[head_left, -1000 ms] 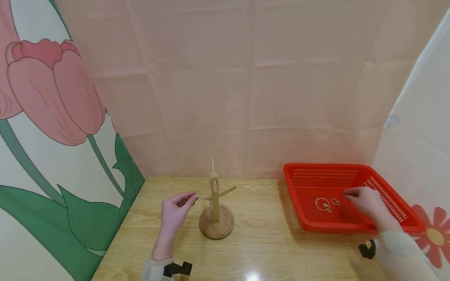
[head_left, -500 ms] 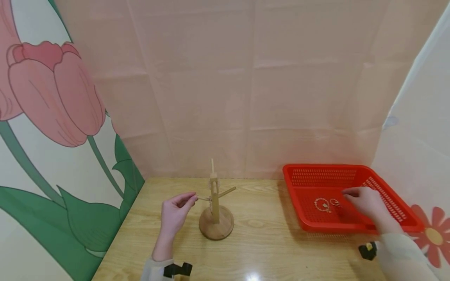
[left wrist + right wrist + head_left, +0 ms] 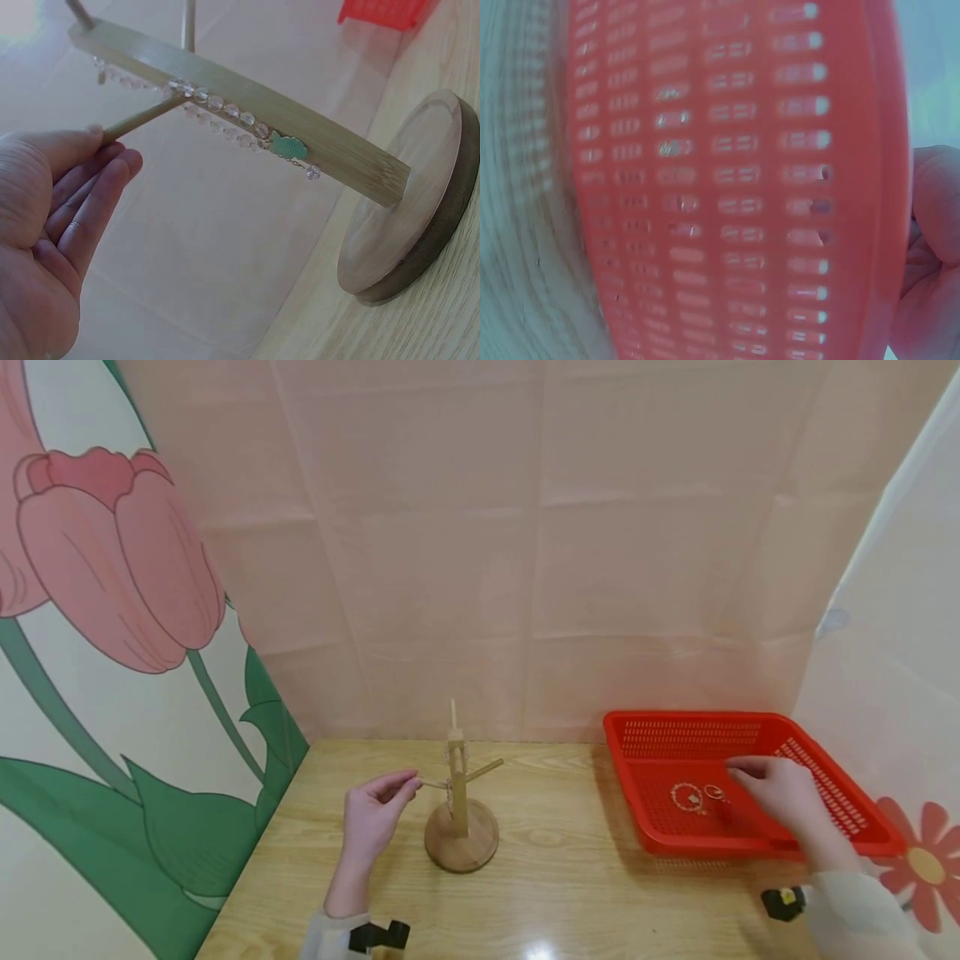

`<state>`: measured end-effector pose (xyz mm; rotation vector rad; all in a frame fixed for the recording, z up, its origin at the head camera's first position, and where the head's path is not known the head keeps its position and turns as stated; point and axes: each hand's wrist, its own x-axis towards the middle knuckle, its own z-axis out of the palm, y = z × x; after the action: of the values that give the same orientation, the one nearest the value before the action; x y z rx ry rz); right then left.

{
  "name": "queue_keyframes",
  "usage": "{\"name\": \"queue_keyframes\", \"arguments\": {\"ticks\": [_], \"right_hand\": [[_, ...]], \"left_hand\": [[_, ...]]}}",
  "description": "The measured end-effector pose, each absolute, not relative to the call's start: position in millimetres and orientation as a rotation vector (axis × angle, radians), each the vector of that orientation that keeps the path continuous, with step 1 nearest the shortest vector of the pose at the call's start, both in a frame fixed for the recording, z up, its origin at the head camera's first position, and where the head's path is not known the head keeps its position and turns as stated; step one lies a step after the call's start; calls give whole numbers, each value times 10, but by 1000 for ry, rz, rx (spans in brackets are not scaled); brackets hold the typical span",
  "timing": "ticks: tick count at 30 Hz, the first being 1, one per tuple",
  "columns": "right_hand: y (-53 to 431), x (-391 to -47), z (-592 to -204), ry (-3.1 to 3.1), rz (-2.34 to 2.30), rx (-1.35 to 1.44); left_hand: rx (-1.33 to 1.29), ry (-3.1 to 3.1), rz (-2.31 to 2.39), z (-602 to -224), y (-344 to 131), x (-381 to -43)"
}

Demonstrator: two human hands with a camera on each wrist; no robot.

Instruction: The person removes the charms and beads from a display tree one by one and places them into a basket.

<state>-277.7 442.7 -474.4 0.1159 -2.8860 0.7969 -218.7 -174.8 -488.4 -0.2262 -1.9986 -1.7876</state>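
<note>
My left hand [image 3: 371, 818] pinches the end of a thin wooden peg [image 3: 142, 120] on a bracelet stand, thumb against fingertips. The stand has an upright post [image 3: 461, 810] on a round base [image 3: 462, 852]. From that peg, close to the post, hangs a bracelet of clear beads [image 3: 217, 103] with a green fish charm [image 3: 288, 145]. My right hand [image 3: 776, 789] hovers over the red basket [image 3: 652, 842] with loosely bent fingers and nothing visible in them. Left of its fingertips, a beaded bracelet [image 3: 677, 802] and a small ring-shaped piece [image 3: 713, 792] lie in the basket.
More wooden pegs, one pointing right [image 3: 485, 769], stick out from the post. The basket's slotted wall [image 3: 727, 172] hides most of my right hand in the right wrist view. A pink cloth backdrop [image 3: 480, 568] rises behind the wooden table [image 3: 555, 877].
My right hand has shifted slightly left and up over the basket. The left hand keeps its pinch on the peg, and the stand stays in place.
</note>
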Motion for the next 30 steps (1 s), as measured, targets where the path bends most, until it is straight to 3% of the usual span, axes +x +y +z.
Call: {"name": "queue_keyframes", "arguments": {"ticks": [17,30], "right_hand": [[3567,-2327,-4589,-2644,1133,-1],[2993,-2173,-4485,-2468,1273,-3]], "left_hand": [[-238,-1992,-1803,-4903,-1746,-2200],[-195,-2000,-1781,-4908,-1736,-2197]]}}
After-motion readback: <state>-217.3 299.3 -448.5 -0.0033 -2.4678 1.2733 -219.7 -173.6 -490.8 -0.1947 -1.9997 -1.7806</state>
